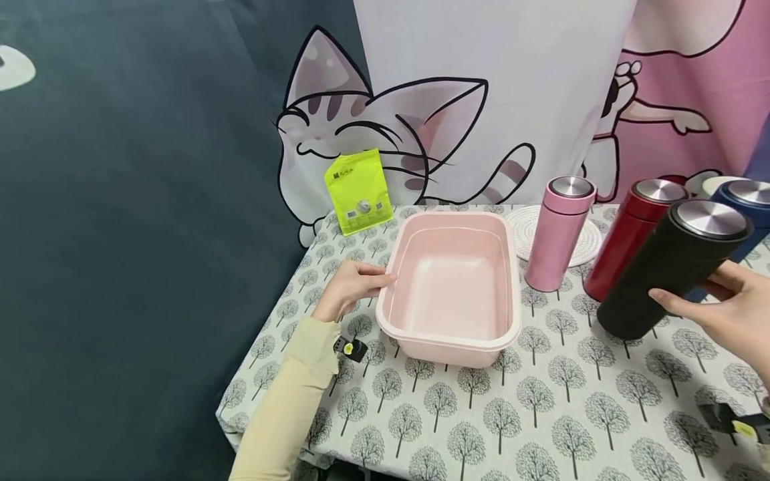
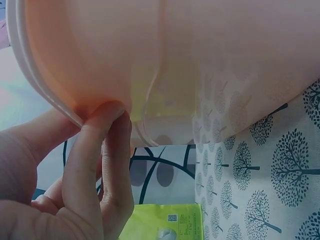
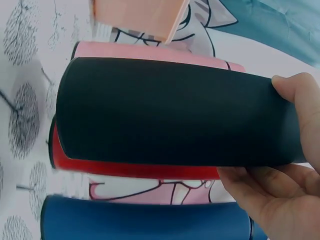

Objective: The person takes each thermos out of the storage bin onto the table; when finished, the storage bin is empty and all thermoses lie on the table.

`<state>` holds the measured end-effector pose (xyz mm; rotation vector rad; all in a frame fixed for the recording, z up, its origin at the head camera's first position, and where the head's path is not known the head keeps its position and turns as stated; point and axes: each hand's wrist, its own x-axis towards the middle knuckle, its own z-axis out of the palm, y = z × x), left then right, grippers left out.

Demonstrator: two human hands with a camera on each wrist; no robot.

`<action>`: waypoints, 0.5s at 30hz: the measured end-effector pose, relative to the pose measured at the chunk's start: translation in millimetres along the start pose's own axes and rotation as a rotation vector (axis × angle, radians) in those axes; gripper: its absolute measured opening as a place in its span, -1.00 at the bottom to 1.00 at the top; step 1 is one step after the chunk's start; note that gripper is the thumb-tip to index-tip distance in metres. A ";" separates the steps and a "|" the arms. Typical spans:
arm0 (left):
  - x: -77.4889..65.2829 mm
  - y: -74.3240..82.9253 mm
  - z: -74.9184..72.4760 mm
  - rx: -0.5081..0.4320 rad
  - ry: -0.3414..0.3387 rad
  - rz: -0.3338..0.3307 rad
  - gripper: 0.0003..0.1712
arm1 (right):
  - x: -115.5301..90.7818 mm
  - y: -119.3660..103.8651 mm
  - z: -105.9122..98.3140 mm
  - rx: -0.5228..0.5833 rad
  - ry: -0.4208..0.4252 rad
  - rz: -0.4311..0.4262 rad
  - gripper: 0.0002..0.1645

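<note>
My left hand [image 1: 355,287] pinches the left rim of a pink plastic basin [image 1: 451,347], which holds nothing; the left wrist view shows thumb and fingers [image 2: 112,165] on its edge. On the right, my right hand [image 1: 730,310] grips a black thermos [image 1: 658,274] with a silver lid, tilted with its top to the right. Behind it a red thermos [image 1: 625,240] is partly hidden. A pink thermos [image 1: 556,244] stands between the basin and the red one. The blue thermos [image 3: 145,220] lies beyond the black one, partly covered by it and my hand in the head view.
A yellow-green pouch [image 1: 359,194] leans at the back left of the table. A white round woven mat [image 1: 523,230] lies behind the pink thermos. The tree-print tablecloth [image 1: 415,421] ends at a left edge, beside a dark curtain [image 1: 132,234]. A cartoon backdrop [image 1: 511,100] hangs behind.
</note>
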<state>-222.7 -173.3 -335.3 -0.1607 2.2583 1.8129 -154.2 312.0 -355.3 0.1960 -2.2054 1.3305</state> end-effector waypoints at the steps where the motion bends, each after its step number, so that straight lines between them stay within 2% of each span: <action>1: 0.2 -1.3 -0.5 0.003 0.000 0.000 -0.55 | -0.2 0.2 -1.2 0.000 0.007 -0.004 -0.15; 5: -0.8 -4.9 -1.9 0.002 0.002 0.003 -0.53 | -2.9 4.1 -7.3 -0.046 0.030 -0.024 -0.21; 7: -1.2 -6.0 -2.4 -0.002 0.003 0.003 -0.52 | -4.6 12.9 -10.3 -0.090 0.063 -0.043 -0.27; 10: -0.9 -6.8 -3.3 -0.011 0.007 0.007 -0.51 | -3.7 37.1 -19.2 -0.139 0.085 -0.006 -0.32; 12: -0.6 -6.3 -4.0 -0.002 0.011 0.009 -0.51 | -1.2 77.7 -29.3 -0.158 0.104 0.018 -0.22; 15: 0.2 -4.9 -4.7 0.010 0.012 0.005 -0.52 | 3.7 158.4 -53.2 -0.210 0.086 0.113 0.02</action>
